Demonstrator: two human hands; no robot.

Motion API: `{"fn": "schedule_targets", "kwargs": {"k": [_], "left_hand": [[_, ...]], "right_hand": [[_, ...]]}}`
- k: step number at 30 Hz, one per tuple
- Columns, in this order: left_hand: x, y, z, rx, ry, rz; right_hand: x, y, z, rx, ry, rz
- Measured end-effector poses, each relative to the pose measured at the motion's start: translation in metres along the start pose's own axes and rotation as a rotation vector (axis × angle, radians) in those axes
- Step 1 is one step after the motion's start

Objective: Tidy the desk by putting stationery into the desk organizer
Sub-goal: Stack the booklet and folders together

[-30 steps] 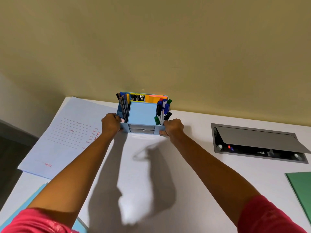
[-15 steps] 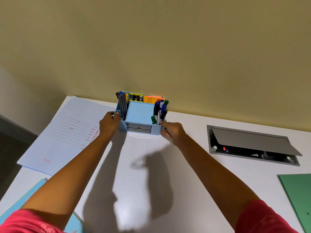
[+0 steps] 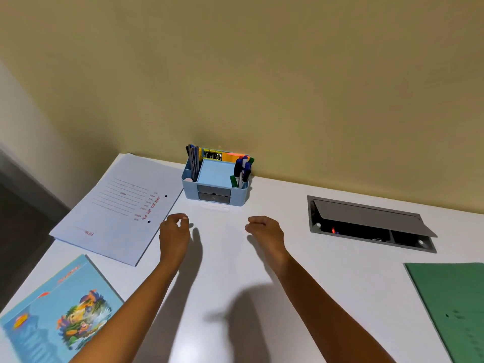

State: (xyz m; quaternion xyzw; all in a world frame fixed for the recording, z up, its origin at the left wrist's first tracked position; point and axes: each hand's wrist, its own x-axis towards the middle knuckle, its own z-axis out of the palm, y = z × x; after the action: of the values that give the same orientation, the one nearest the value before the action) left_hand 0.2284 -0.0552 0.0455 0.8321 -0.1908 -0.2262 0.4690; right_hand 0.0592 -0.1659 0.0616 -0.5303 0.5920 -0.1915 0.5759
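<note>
The light blue desk organizer (image 3: pixel 190 189) stands at the back of the white desk against the wall. It holds dark pencils on its left, a pale blue note pad (image 3: pixel 216 174) in the middle, markers (image 3: pixel 242 170) on its right, and binder clips with orange notes behind. Two small grey drawers face me. My left hand (image 3: pixel 174 233) hovers in front of the organizer's left side, fingers loosely curled, holding nothing. My right hand (image 3: pixel 265 231) hovers in front of its right side, also empty. Neither hand touches the organizer.
A white file folder (image 3: pixel 117 205) with red print lies at the left. A blue picture book (image 3: pixel 60 313) lies at the near left corner. A grey cable box (image 3: pixel 366 222) with a raised lid is set into the desk at the right. A green folder (image 3: pixel 450 305) lies near right.
Both hands let go of the organizer's sides and pulled back toward me. The organizer stays at the wall.
</note>
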Motion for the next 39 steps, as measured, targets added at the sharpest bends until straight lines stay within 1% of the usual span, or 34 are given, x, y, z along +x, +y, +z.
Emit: {"fn": "schedule_targets", "kwargs": {"k": [6,11,16,18,22,25,28,32,35,39], "left_hand": [[-0.070,-0.023,-0.016,0.004,0.015,0.007],[-0.104,-0.067,-0.038,-0.005,0.056,-0.096],[-0.137,-0.097,-0.073,-0.059,0.196,-0.169],[-0.147,-0.113,-0.086,-0.034,0.258,-0.209],[-0.161,-0.143,-0.110,0.009,0.423,-0.364],[-0.170,-0.149,-0.127,0.046,0.554,-0.506],[-0.170,-0.159,-0.141,0.065,0.630,-0.611],[-0.160,-0.178,-0.151,0.005,0.574,-0.698],[-0.155,-0.181,-0.152,-0.013,0.506,-0.707],[-0.150,-0.182,-0.151,-0.021,0.533,-0.748]], "right_hand": [[-0.051,0.044,0.007,-0.080,-0.075,-0.026],[-0.082,0.074,0.025,-0.219,-0.156,-0.043],[-0.103,0.088,0.049,-0.371,-0.251,-0.117],[-0.109,0.092,0.061,-0.416,-0.302,-0.145],[-0.118,0.096,0.087,-0.480,-0.409,-0.195],[-0.121,0.095,0.108,-0.533,-0.500,-0.247],[-0.123,0.094,0.129,-0.579,-0.601,-0.305],[-0.126,0.092,0.156,-0.660,-0.707,-0.318],[-0.131,0.091,0.172,-0.698,-0.718,-0.312],[-0.135,0.096,0.182,-0.697,-0.733,-0.351]]}}
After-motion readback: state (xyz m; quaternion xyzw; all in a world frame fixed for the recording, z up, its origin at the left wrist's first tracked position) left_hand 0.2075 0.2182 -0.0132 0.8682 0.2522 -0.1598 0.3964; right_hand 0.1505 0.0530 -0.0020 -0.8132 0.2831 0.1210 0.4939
